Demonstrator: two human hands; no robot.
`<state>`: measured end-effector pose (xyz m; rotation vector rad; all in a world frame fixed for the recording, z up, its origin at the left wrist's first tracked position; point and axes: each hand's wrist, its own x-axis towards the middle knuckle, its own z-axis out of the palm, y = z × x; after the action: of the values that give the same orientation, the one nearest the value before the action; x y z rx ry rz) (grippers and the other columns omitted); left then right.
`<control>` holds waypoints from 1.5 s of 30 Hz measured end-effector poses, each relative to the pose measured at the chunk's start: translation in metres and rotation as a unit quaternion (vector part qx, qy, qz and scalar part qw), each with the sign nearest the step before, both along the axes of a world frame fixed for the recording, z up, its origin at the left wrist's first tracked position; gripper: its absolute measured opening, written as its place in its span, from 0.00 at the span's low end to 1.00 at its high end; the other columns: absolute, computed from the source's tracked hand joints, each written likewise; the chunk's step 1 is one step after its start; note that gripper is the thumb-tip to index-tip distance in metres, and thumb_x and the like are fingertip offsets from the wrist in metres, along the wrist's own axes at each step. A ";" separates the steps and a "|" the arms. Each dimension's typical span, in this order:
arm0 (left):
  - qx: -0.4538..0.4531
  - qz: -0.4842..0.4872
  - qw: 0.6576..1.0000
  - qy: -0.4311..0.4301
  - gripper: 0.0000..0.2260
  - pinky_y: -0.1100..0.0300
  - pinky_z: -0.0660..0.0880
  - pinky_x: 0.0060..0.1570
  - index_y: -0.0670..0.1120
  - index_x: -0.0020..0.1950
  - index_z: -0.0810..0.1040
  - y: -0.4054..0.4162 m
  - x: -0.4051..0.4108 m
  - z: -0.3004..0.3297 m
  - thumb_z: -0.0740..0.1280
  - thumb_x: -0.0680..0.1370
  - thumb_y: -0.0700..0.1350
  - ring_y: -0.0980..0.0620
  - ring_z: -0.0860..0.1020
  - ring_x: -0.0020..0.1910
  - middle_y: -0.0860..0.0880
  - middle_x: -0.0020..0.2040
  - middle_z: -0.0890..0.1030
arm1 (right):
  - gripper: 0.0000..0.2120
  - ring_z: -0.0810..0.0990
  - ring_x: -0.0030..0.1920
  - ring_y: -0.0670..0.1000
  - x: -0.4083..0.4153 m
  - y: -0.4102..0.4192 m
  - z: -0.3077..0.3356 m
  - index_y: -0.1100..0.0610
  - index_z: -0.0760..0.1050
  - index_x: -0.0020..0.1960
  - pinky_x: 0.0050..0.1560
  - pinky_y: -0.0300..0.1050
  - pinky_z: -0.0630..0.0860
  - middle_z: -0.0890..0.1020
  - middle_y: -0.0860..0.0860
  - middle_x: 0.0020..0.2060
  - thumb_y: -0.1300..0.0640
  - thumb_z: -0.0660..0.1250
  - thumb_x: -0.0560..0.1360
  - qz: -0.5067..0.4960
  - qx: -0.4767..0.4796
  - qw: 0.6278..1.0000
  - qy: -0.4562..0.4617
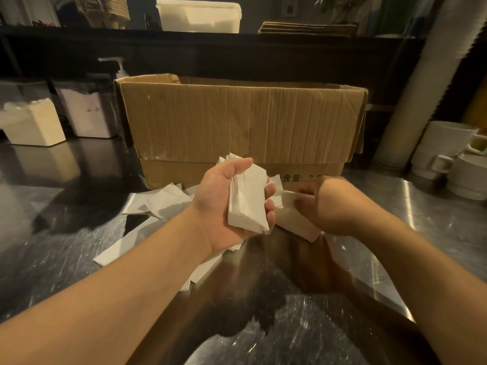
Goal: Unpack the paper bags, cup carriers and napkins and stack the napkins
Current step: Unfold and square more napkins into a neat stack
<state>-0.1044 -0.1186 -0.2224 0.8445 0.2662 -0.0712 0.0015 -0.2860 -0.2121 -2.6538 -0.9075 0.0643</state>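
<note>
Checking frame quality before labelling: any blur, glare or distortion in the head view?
Head view: dim, warm light; right hand and the napkin it pinches are motion-blurred, left hand with the napkin stack sharp; glare streaks and arm shadows on the steel counter; wide-angle bending at the edges, cup column leaning; back shelf soft and dark.

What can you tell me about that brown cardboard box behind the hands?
The cardboard box is brown corrugated card, creased and scuffed, standing upright and open-topped on the shiny metal counter. One top flap hangs down its near side; dark printed characters show low on the right. Loose white napkins lie against its base.
</note>
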 end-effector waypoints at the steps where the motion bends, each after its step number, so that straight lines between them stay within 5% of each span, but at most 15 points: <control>1: 0.001 0.002 1.000 0.000 0.25 0.52 0.77 0.43 0.44 0.67 0.77 0.001 0.000 0.000 0.69 0.72 0.53 0.46 0.79 0.40 0.42 0.49 0.82 | 0.13 0.79 0.49 0.51 0.001 -0.001 0.002 0.50 0.77 0.66 0.40 0.40 0.74 0.81 0.51 0.51 0.54 0.64 0.83 -0.009 0.026 1.000 0.010; 6: 0.008 0.031 0.999 -0.012 0.27 0.50 0.76 0.47 0.43 0.71 0.76 0.003 0.004 -0.001 0.69 0.73 0.53 0.45 0.79 0.42 0.42 0.51 0.81 | 0.06 0.86 0.47 0.53 -0.004 -0.018 0.026 0.52 0.80 0.54 0.52 0.50 0.84 0.86 0.51 0.48 0.58 0.71 0.78 0.056 0.205 0.950 0.227; 10: 0.042 0.028 0.999 -0.015 0.30 0.45 0.73 0.67 0.46 0.74 0.75 0.003 0.006 -0.003 0.70 0.72 0.55 0.41 0.80 0.62 0.38 0.64 0.82 | 0.16 0.87 0.50 0.54 -0.018 -0.029 0.038 0.56 0.81 0.55 0.46 0.45 0.84 0.87 0.52 0.49 0.52 0.71 0.68 0.198 0.273 0.868 0.364; 12: 0.067 0.002 0.998 -0.014 0.26 0.41 0.72 0.69 0.47 0.69 0.78 0.000 0.004 -0.002 0.70 0.73 0.55 0.39 0.81 0.64 0.38 0.64 0.82 | 0.18 0.86 0.48 0.52 -0.022 -0.023 0.035 0.57 0.81 0.51 0.43 0.41 0.82 0.86 0.52 0.46 0.48 0.72 0.66 0.199 0.315 0.862 0.344; 14: 0.076 -0.031 0.996 -0.030 0.20 0.42 0.75 0.63 0.45 0.62 0.83 -0.003 0.001 -0.002 0.67 0.76 0.55 0.40 0.83 0.52 0.40 0.54 0.84 | 0.19 0.83 0.44 0.48 -0.023 -0.015 0.028 0.55 0.82 0.50 0.43 0.41 0.79 0.85 0.50 0.45 0.44 0.72 0.64 0.174 0.331 0.883 0.282; 18: 0.083 -0.062 0.993 -0.055 0.22 0.40 0.81 0.54 0.48 0.51 0.89 -0.010 0.000 -0.001 0.64 0.76 0.62 0.38 0.86 0.45 0.41 0.47 0.86 | 0.10 0.82 0.35 0.41 -0.028 -0.001 0.016 0.56 0.83 0.50 0.34 0.32 0.75 0.85 0.45 0.40 0.51 0.71 0.74 0.115 0.358 0.894 0.244; 21: 0.079 -0.084 0.991 -0.063 0.25 0.39 0.79 0.58 0.48 0.54 0.88 -0.012 -0.002 -0.001 0.66 0.73 0.66 0.37 0.85 0.50 0.40 0.51 0.86 | 0.06 0.85 0.39 0.43 -0.029 0.004 0.011 0.55 0.83 0.51 0.35 0.33 0.77 0.86 0.46 0.43 0.53 0.70 0.78 0.073 0.357 0.900 0.239; 25: 0.073 -0.074 0.993 -0.048 0.24 0.46 0.79 0.51 0.47 0.63 0.80 -0.013 -0.006 0.002 0.70 0.73 0.59 0.42 0.83 0.46 0.41 0.48 0.85 | 0.08 0.85 0.45 0.48 -0.027 0.009 0.009 0.51 0.77 0.59 0.39 0.38 0.80 0.83 0.46 0.50 0.51 0.67 0.81 0.007 0.354 0.915 0.192; 28: 0.037 -0.061 0.997 -0.025 0.23 0.49 0.78 0.46 0.44 0.63 0.78 -0.011 -0.006 0.004 0.71 0.72 0.54 0.44 0.80 0.43 0.41 0.50 0.81 | 0.10 0.78 0.49 0.45 -0.014 0.003 0.010 0.51 0.75 0.63 0.43 0.35 0.74 0.79 0.44 0.52 0.54 0.65 0.83 -0.042 0.303 0.946 0.111; 31: -0.003 -0.027 1.000 -0.015 0.20 0.51 0.76 0.45 0.42 0.59 0.79 -0.009 -0.004 0.003 0.70 0.71 0.52 0.46 0.77 0.40 0.42 0.48 0.79 | 0.13 0.78 0.50 0.46 -0.007 -0.004 0.011 0.47 0.76 0.60 0.43 0.38 0.76 0.78 0.46 0.52 0.47 0.72 0.77 -0.008 0.067 0.994 0.083; 34: -0.017 -0.005 1.000 -0.005 0.23 0.50 0.76 0.45 0.42 0.62 0.78 -0.006 -0.001 0.000 0.71 0.70 0.52 0.45 0.78 0.39 0.42 0.48 0.80 | 0.22 0.79 0.53 0.49 -0.010 -0.002 0.008 0.44 0.75 0.63 0.48 0.40 0.78 0.78 0.47 0.58 0.40 0.75 0.72 0.019 -0.100 0.992 0.071; 38: -0.015 0.002 1.000 0.004 0.21 0.50 0.76 0.47 0.42 0.60 0.80 -0.006 -0.001 0.000 0.70 0.71 0.52 0.45 0.78 0.40 0.42 0.49 0.80 | 0.21 0.78 0.57 0.53 -0.014 0.001 0.011 0.46 0.75 0.67 0.53 0.43 0.77 0.77 0.49 0.60 0.48 0.75 0.75 0.008 -0.163 0.986 0.038; 45: -0.014 0.007 1.000 0.019 0.21 0.50 0.76 0.49 0.43 0.63 0.79 -0.006 0.000 -0.001 0.69 0.75 0.54 0.46 0.78 0.42 0.42 0.49 0.82 | 0.10 0.78 0.47 0.51 -0.003 0.007 -0.002 0.49 0.78 0.60 0.40 0.41 0.71 0.78 0.49 0.46 0.55 0.69 0.79 -0.004 -0.129 0.992 -0.011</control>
<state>-0.1042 -0.1242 -0.2238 0.8138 0.3052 -0.0780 -0.0020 -0.2794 -0.2143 -2.9004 -0.9513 0.1619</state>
